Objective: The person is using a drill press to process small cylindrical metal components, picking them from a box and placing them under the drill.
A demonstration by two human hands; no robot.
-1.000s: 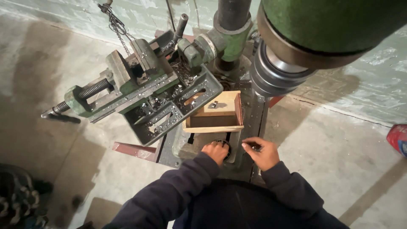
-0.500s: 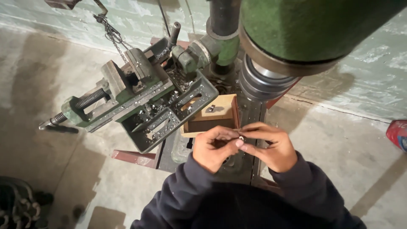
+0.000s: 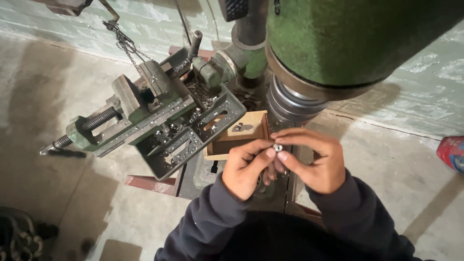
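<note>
The small metal part point(image 3: 277, 147), a shiny little piece no bigger than a fingertip, sat pinched between both hands, held up in front of the person's chest. The left hand point(image 3: 246, 169) had its thumb and forefinger closed narrowly on one side of it, and the right hand point(image 3: 314, 162) curled over from the other side, its fingertips meeting the same piece. It looked like the step of turning or fitting the part by hand, or checking it over; which of these I could not tell, since the piece was too small to make out. Whatever came after would call for a steady, fine grip, as so small a thing could easily slip and drop to the floor. Just beyond the left hand's knuckles lay a small wooden box point(image 3: 241, 137) with another little dark piece inside it. Farther out to the left stood a green machine vise point(image 3: 130, 116) on a slotted grey table point(image 3: 186, 140) littered with metal chips. Above the right hand hung the big green head of the drill press point(image 3: 348, 43).
</note>
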